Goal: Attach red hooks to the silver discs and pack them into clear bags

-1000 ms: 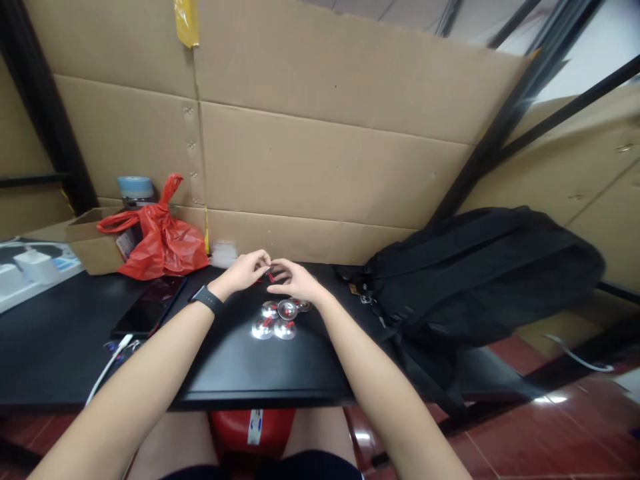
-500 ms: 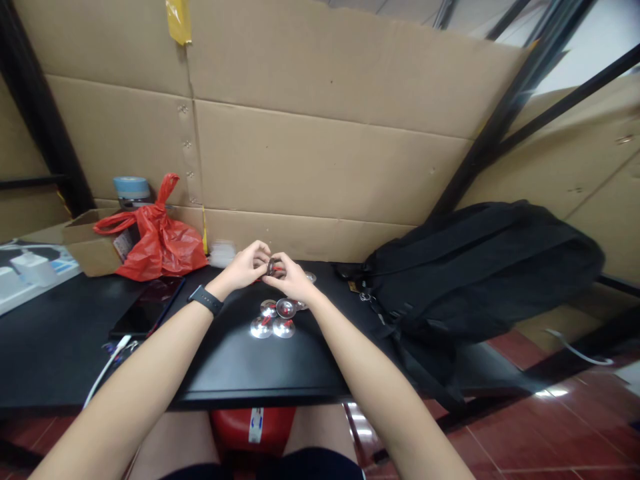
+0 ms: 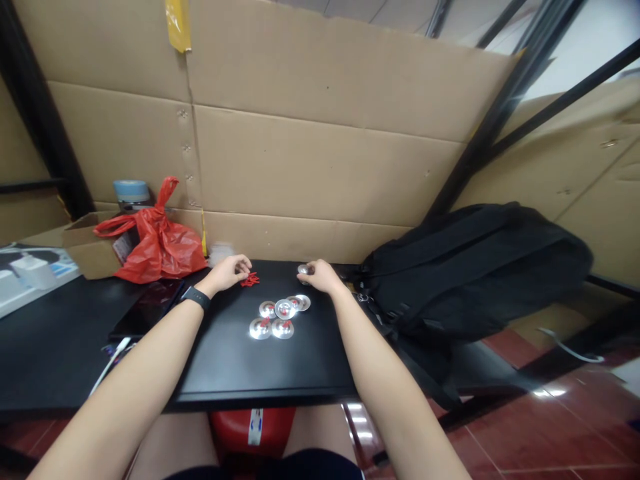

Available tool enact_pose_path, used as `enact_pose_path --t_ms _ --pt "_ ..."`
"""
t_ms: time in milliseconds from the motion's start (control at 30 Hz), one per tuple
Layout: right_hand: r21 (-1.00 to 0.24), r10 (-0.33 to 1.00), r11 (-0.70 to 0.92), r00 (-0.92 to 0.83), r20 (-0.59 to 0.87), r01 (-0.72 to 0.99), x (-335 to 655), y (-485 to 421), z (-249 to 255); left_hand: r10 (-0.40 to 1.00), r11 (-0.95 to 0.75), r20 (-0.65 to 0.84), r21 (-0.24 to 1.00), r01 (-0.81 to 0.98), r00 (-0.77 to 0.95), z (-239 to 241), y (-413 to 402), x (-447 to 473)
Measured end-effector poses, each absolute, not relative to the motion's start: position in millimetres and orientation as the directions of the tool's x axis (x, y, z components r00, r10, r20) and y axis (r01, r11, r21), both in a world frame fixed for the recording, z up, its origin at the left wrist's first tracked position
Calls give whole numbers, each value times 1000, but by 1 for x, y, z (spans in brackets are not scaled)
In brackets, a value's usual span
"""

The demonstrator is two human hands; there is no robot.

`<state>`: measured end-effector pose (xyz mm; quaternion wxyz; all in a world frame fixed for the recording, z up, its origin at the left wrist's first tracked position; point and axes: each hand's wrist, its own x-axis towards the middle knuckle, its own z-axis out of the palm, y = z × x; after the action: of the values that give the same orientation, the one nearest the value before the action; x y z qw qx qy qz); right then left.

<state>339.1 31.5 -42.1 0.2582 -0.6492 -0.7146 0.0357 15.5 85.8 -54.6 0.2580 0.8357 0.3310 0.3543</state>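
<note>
Several shiny silver discs with red centres (image 3: 278,317) lie clustered on the black table (image 3: 240,360). My left hand (image 3: 229,271), with a black watch on its wrist, rests curled at a small heap of red pieces (image 3: 249,280), fingertips touching them. My right hand (image 3: 319,275) is farther right, its fingers pinched round one more silver disc (image 3: 303,269) at the table's back edge.
A red plastic bag (image 3: 153,241) and an open cardboard box (image 3: 87,250) stand back left, with a blue-lidded jar (image 3: 131,193) behind. A dark phone (image 3: 145,310) and white cable (image 3: 107,363) lie left. A black backpack (image 3: 480,260) fills the right. Cardboard walls the back.
My hands were together over the discs, working one small piece. They have parted: the left went to the red heap, the right moved right to a silver disc.
</note>
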Motion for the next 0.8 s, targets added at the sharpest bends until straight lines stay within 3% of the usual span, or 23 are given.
enact_pose_path --t_ms 333,500,567,800 --pt "-367 973 132 -51 224 921 352 45 -63 709 -697 420 538 474 567 -36 66 28" --pt "-353 973 105 -22 231 930 354 44 -65 558 -727 119 548 414 822 -17 38 45" --pt "-351 965 111 -16 263 930 352 42 -62 494 -745 61 545 385 867 -14 28 54" --pt "-485 925 319 -155 347 814 320 25 -36 525 -798 170 438 413 834 -10 19 67"
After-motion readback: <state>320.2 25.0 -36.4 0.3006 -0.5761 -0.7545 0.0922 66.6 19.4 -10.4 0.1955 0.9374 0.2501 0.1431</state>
